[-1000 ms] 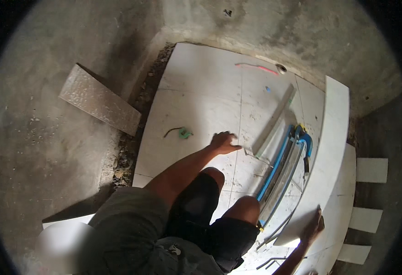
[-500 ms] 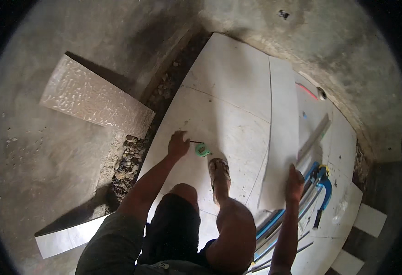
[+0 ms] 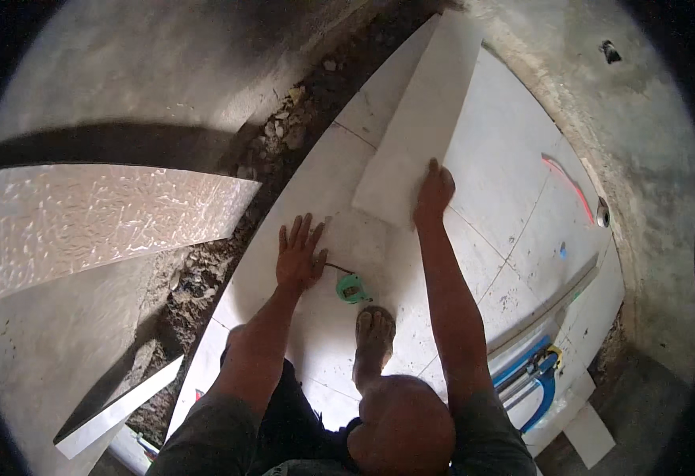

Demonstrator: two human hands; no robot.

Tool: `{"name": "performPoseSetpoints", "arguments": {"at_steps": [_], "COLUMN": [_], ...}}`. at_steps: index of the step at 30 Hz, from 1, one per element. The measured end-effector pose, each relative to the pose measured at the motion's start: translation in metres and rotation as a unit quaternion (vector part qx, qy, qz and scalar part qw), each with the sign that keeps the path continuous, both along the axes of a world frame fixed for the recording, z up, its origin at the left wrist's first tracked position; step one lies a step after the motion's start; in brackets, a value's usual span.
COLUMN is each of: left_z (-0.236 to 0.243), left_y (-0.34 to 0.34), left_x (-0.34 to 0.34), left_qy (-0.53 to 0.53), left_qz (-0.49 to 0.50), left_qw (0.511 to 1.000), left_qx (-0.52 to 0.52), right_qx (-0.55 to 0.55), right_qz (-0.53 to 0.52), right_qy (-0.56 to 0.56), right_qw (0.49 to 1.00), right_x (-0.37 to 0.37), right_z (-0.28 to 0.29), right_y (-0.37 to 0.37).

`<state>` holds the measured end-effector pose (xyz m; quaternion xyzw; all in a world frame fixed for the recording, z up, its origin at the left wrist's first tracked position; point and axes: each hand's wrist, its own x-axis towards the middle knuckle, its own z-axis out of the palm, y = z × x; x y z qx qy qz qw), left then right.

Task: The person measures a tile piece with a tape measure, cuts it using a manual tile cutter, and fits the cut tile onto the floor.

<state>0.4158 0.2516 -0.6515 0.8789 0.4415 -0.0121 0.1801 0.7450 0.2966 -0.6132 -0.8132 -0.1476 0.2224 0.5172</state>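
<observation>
My right hand (image 3: 434, 192) grips the right edge of a long white tile strip (image 3: 415, 119), close to its near end. The strip slants away toward the far corner over the tiled floor. My left hand (image 3: 298, 258) has its fingers spread over the white floor tiles and holds nothing. Beside its thumb, a short dark strap leads to a green tape measure (image 3: 350, 289), which lies on the tiles. My bare foot (image 3: 375, 329) stands just nearer than the tape measure.
At the left, a tile piece with a ridged, shiny face (image 3: 117, 214) leans by a rubble-filled gap (image 3: 204, 278). A blue tool (image 3: 539, 389), a long bar (image 3: 549, 305) and a red strip (image 3: 569, 186) lie right. Concrete walls (image 3: 641, 103) edge the floor.
My right hand has swung the tile strip leftward and away from the right-side tools. My left hand has spread its fingers near the tape measure. The view has shifted.
</observation>
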Motion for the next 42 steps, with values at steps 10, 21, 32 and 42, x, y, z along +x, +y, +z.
{"name": "performPoseSetpoints", "arguments": {"at_steps": [10,21,32,42], "left_z": [-0.004,-0.010,-0.018,-0.016], "left_y": [0.007,0.014,0.011,0.012], "left_x": [-0.008,-0.010,-0.011,-0.011], "left_qy": [-0.022,-0.033,-0.014,-0.014], "left_qz": [0.034,0.024,0.034,0.036], "left_qw": [0.999,0.999,0.999,0.998], "left_qx": [-0.014,-0.027,-0.014,-0.041], "right_qx": [-0.037,-0.039,-0.035,-0.067], "right_qz": [0.034,-0.018,-0.064,-0.003], "right_qy": [-0.097,0.068,0.071,-0.083], "right_qw": [0.994,0.997,0.995,0.994], "right_x": [-0.032,-0.051,-0.056,-0.069], "right_z": [-0.079,-0.060,-0.044,-0.064], "right_y": [0.122,0.195,0.243,0.259]}}
